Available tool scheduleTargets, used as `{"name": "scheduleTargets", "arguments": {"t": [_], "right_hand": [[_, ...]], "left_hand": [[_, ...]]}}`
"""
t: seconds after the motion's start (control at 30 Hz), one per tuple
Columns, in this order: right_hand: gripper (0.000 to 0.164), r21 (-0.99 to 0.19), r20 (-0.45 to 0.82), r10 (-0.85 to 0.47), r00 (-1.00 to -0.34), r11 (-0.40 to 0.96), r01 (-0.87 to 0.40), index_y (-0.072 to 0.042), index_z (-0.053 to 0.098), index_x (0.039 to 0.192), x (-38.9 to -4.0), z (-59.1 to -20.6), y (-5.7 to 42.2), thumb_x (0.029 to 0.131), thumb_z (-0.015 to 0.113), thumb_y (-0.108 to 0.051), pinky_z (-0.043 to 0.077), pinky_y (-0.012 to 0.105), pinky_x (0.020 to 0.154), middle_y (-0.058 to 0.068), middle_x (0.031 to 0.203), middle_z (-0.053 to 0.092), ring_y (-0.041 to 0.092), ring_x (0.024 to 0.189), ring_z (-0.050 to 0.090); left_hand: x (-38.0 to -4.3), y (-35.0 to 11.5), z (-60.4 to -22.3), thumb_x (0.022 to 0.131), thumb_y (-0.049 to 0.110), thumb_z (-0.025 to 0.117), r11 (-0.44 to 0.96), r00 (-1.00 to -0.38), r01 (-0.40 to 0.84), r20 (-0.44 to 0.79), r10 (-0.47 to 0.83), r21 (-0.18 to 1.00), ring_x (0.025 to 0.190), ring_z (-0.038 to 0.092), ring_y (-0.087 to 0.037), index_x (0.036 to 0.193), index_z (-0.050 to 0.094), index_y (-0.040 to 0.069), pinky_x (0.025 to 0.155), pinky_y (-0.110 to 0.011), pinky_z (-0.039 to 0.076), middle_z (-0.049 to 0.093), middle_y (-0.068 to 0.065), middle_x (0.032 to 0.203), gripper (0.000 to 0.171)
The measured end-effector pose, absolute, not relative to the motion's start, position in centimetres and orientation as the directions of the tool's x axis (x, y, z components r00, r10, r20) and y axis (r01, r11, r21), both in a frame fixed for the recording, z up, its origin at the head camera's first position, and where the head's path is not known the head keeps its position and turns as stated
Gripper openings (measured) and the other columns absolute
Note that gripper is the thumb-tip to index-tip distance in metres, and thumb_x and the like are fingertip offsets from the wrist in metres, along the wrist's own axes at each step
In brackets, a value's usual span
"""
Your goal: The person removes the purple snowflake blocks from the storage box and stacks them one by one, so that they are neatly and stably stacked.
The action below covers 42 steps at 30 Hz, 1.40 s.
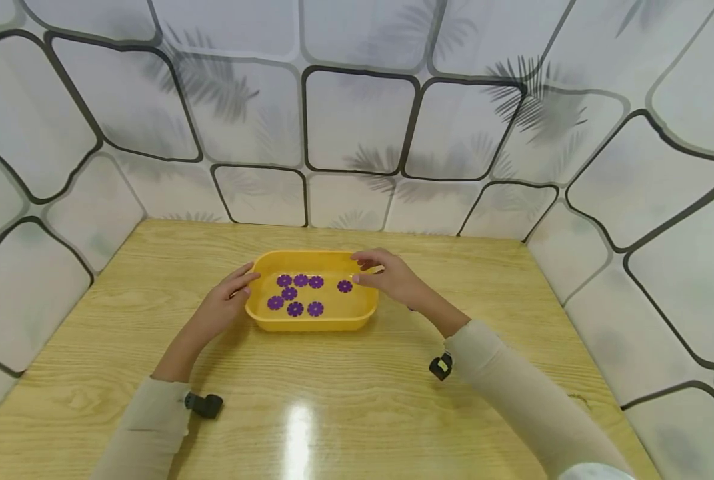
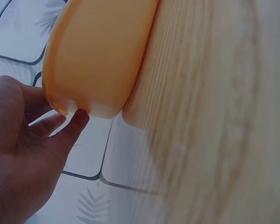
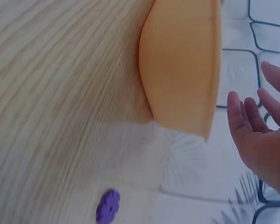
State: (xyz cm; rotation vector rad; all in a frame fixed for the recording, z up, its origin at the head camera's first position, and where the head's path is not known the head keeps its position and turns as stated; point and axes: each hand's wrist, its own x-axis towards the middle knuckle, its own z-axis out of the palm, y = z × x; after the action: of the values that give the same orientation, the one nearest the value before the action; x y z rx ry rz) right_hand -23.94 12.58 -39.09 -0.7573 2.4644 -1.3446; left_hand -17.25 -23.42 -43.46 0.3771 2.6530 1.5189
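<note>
A yellow plastic tray sits on the wooden table with several purple notched, flower-shaped discs spread on its floor. At its left end my left hand grips the rim, the thumb on the outer wall and fingers over the edge; the left wrist view shows this hold on the tray from low down. My right hand hovers at the tray's right end, fingers loosely bent with nothing between them. Just below its fingertips lies one disc inside the tray. The right wrist view has this hand above the rim.
One more purple disc lies on the table outside the tray's right end, mostly hidden under my right wrist in the head view. Patterned white walls enclose the wooden table at the back and both sides.
</note>
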Motion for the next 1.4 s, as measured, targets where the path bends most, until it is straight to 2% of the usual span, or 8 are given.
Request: {"name": "scheduleTargets", "arguments": {"t": [0.2, 0.5, 0.8, 1.13, 1.4], "right_hand": [[0.049, -0.805, -0.004, -0.573, -0.819, 0.488, -0.338, -0.008, 0.056, 0.143, -25.0, -40.5, 9.2, 0.097, 0.069, -0.02, 0.051, 0.043, 0.107, 0.014, 0.138, 0.056, 0.028, 0.127, 0.055], [0.051, -0.732, -0.059, -0.625, -0.778, 0.557, -0.392, -0.002, 0.057, 0.141, -25.9, -41.2, 6.7, 0.095, 0.072, -0.016, 0.048, 0.045, 0.107, 0.018, 0.132, 0.062, 0.032, 0.122, 0.057], [0.052, -0.674, -0.217, -0.597, -0.772, 0.664, -0.325, -0.006, 0.055, 0.142, -26.4, -41.6, 5.7, 0.095, 0.072, -0.021, 0.048, 0.043, 0.108, 0.016, 0.131, 0.062, 0.028, 0.121, 0.056], [0.047, -0.677, -0.193, -0.57, -0.799, 0.666, -0.312, -0.005, 0.057, 0.14, -26.4, -42.5, 4.7, 0.096, 0.07, -0.013, 0.048, 0.041, 0.108, 0.015, 0.132, 0.061, 0.027, 0.121, 0.055], [0.051, -0.612, -0.214, -0.541, -0.813, 0.723, -0.32, -0.007, 0.06, 0.137, -26.6, -42.9, 4.7, 0.089, 0.076, -0.006, 0.046, 0.042, 0.112, 0.014, 0.133, 0.061, 0.029, 0.124, 0.056]], "left_hand": [[-17.2, -23.4, -43.4, 0.109, 0.006, 0.038, 0.482, -0.968, 0.182, 0.07, 0.241, 0.857, 0.151, 0.02, -0.046, 0.149, 0.043, -0.006, 0.117, -0.061, 0.033, 0.017, -0.021, 0.167, 0.042], [-17.3, -23.5, -43.8, 0.109, 0.009, 0.038, 0.496, -0.97, 0.178, 0.068, 0.232, 0.85, 0.152, 0.019, -0.044, 0.149, 0.045, -0.004, 0.118, -0.058, 0.032, 0.019, -0.018, 0.167, 0.042], [-17.3, -23.5, -43.9, 0.109, 0.006, 0.038, 0.47, -0.968, 0.175, 0.064, 0.243, 0.865, 0.152, 0.02, -0.045, 0.148, 0.045, -0.005, 0.117, -0.059, 0.033, 0.018, -0.019, 0.167, 0.042], [-17.3, -23.6, -44.0, 0.109, 0.009, 0.038, 0.483, -0.968, 0.18, 0.069, 0.24, 0.857, 0.152, 0.02, -0.044, 0.148, 0.046, -0.004, 0.117, -0.058, 0.033, 0.018, -0.018, 0.168, 0.041], [-17.3, -23.5, -43.6, 0.109, 0.007, 0.039, 0.491, -0.969, 0.188, 0.081, 0.231, 0.851, 0.152, 0.021, -0.045, 0.146, 0.048, -0.004, 0.118, -0.059, 0.033, 0.02, -0.018, 0.167, 0.04]]}}
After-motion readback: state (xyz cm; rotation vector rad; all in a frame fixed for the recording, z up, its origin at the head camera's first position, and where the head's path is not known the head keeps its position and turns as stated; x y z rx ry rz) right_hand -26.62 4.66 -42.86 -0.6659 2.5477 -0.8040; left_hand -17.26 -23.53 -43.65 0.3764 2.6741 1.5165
